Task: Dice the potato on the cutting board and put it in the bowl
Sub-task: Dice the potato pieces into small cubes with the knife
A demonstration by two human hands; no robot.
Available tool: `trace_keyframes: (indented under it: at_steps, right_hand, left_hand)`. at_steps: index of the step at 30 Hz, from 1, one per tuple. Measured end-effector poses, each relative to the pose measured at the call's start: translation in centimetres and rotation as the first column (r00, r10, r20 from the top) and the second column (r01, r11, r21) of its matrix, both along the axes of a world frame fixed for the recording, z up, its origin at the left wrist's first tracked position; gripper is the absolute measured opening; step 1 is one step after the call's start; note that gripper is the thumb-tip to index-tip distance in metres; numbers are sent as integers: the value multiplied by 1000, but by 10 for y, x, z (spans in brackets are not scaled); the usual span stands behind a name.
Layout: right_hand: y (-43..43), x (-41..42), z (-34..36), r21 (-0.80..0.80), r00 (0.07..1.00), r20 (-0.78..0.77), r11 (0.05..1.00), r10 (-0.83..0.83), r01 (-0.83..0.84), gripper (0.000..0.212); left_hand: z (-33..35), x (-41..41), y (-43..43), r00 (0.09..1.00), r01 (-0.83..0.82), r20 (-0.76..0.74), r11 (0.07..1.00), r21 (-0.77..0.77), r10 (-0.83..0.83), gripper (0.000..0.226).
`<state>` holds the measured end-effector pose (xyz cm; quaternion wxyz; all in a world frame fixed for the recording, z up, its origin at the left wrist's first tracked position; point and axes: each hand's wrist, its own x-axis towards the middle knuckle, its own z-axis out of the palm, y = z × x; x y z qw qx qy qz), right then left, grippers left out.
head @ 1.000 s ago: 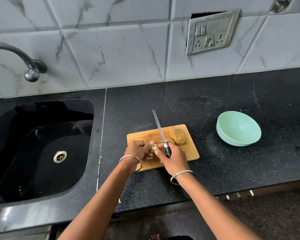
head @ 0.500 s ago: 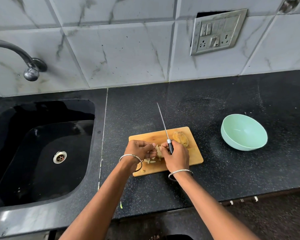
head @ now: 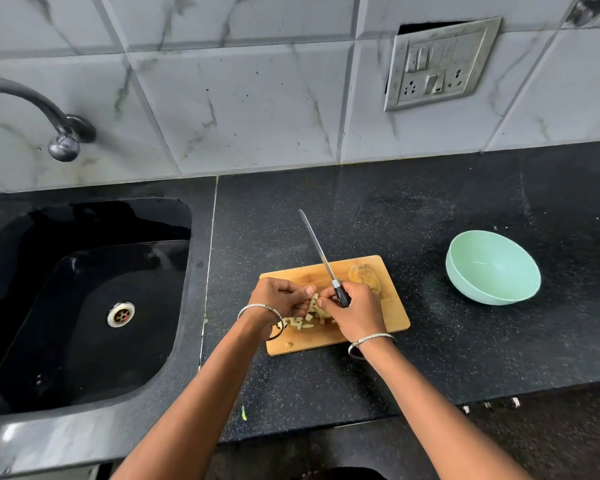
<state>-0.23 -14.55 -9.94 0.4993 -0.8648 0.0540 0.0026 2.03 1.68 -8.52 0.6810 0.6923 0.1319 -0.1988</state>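
Note:
A wooden cutting board [head: 394, 311] lies on the black counter. Pale diced potato pieces [head: 307, 318] sit in a small heap between my hands. A brown uncut potato half [head: 364, 276] rests at the board's far right, partly behind my right hand. My right hand [head: 354, 311] grips the black handle of a knife [head: 317, 249], its blade pointing up and away over the board. My left hand [head: 279, 299] is curled over the diced pieces, fingertips meeting those of the right hand. The mint green bowl [head: 492, 268] stands empty to the right of the board.
A deep black sink [head: 84, 299] with a metal drain fills the left side, a curved tap [head: 61, 140] above it. A tiled wall with a switch plate [head: 437, 64] rises behind the counter. The counter's front edge runs just below my forearms.
The knife has lifted off the potato, its blade now pointing up and away. Both hands have drawn together over the diced pieces. The view has shifted slightly.

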Motion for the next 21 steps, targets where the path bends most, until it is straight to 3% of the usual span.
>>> trace_keyframes:
  at_steps: [5,12,17,21]
  right_hand:
    - [2,-2,4,48,997,-22,996,73,-72,15]
    - [0,-2,3,27,1000,-9,999,-27,27,12]
    - [-5,-3,3,20,998,-38,999,49,-48,28]
    - [0,-4,7,84,997,-17,994,75,-73,24]
  left_hand:
    - [0,-2,-1,1000,1,-5,1000,29,-1,20]
    - [-3,-5,-4,998,-56,-12,998,26,56,19]
    - [-4,-5,-3,997,-79,-5,997,24,79,24]
    - [2,-3,-7,983,-143,-127,988,-53,135,39]
